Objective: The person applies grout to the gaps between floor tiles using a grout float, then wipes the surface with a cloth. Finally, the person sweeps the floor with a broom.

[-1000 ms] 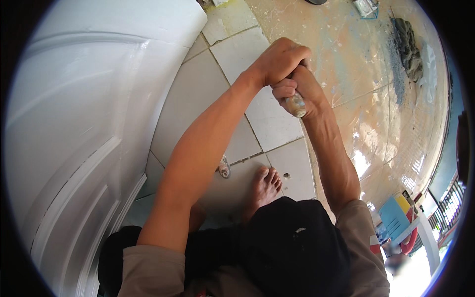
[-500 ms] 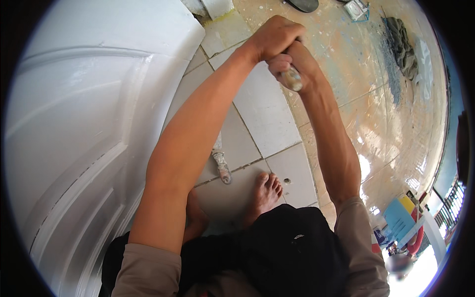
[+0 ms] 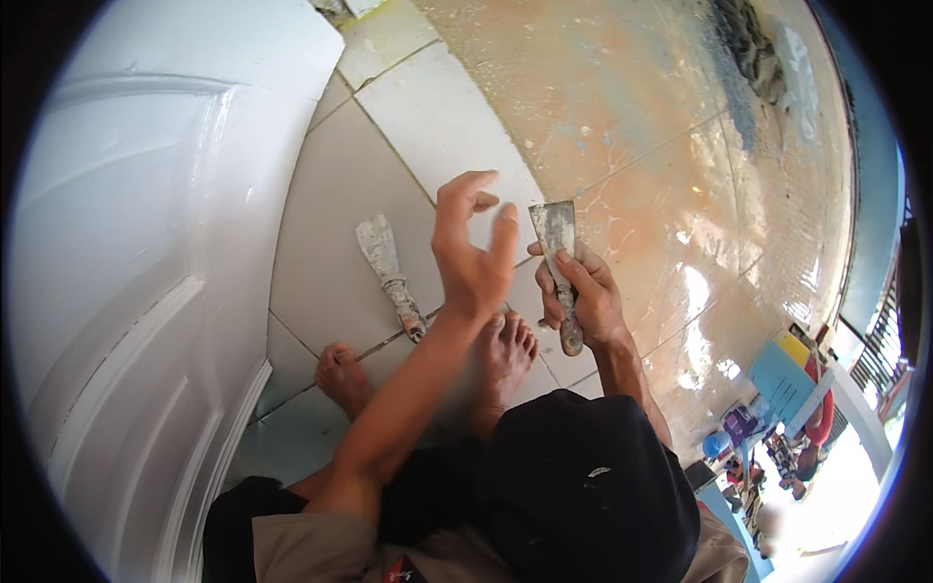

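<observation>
In my right hand [image 3: 588, 296] is a putty knife [image 3: 556, 228], its worn metal blade pointing up and away from me, the handle wrapped by my fingers. Just left of that blade, my left hand [image 3: 471, 253] hovers with thumb and fingers apart and nothing between them. A second putty knife [image 3: 381, 248], crusted with white filler, lies on the tiles to the left of my left hand, its handle toward my feet.
A white panelled door [image 3: 146, 243] stands close on my left. My bare feet [image 3: 505, 360] rest on pale floor tiles [image 3: 330, 194]. Paint-stained flooring [image 3: 622, 107] spreads to the right, with a dark crumpled cloth [image 3: 753, 49] far off. Assorted items, including a light-blue panel [image 3: 782, 374], sit at the lower right.
Both hands have come down toward me and parted. My left hand has let go and opened, while my right hand holds the putty knife with its blade now visible.
</observation>
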A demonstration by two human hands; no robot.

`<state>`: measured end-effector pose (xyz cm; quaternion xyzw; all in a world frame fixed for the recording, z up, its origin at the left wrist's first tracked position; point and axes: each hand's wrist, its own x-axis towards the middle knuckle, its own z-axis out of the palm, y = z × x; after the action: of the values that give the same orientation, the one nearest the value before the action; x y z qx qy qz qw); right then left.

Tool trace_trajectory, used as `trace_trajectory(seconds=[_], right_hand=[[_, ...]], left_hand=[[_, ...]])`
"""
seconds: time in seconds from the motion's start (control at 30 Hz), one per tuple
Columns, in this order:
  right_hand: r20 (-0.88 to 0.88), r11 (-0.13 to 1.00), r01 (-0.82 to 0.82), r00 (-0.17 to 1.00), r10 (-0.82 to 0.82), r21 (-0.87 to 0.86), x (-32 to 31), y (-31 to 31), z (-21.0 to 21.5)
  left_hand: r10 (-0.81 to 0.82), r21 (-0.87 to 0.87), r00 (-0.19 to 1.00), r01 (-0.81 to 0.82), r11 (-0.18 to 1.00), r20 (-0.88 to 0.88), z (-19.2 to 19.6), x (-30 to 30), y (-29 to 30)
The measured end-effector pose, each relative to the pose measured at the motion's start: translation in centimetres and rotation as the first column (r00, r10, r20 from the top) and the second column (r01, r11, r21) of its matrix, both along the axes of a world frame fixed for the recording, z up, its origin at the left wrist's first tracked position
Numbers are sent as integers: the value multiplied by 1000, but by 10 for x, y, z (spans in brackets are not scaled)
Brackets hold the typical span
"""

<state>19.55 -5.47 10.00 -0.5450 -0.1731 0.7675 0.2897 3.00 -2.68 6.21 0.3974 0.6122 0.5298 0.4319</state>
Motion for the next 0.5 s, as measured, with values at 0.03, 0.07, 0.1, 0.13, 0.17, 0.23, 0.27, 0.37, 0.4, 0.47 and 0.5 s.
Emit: trace_trajectory(seconds=[0.03,0.07,0.1,0.13,0.17,0.23,0.27,0.37,0.4,0.47,0.5], right_hand=[[-21,1000,12,1000,-11,22,0,2,3],[18,999,11,1000,-12,43,-1,3,8],[45,998,8,999,-11,67,-4,5,11],[73,996,4,997,-11,90,-6,6,14],[100,994,0,995,-11,112,-7,7,17],[99,991,13,995,-26,132,-2,3,14],[99,990,21,994,-35,141,1,2,13],[69,983,24,997,-37,182,7,-4,15],[98,986,32,994,-48,165,9,-6,16],[155,990,50,985,-70,130,15,-11,16],[161,991,48,985,-68,125,19,-14,17]], left_hand=[[-71,-118,981,94,989,182,0,-2,1],[-118,-215,924,207,954,363,-1,-4,3],[-139,-287,840,328,900,525,1,-6,7],[-147,-218,736,376,901,661,4,-1,10],[-215,-266,757,457,849,617,6,-3,13],[-353,-379,765,594,709,539,18,-6,23],[-376,-369,764,602,708,524,17,-3,26],[-404,-341,750,619,707,523,6,9,32],[-394,-327,731,629,705,558,3,14,34],[-396,-311,728,627,714,559,-2,24,44],[-408,-310,744,617,723,529,-2,29,52]])
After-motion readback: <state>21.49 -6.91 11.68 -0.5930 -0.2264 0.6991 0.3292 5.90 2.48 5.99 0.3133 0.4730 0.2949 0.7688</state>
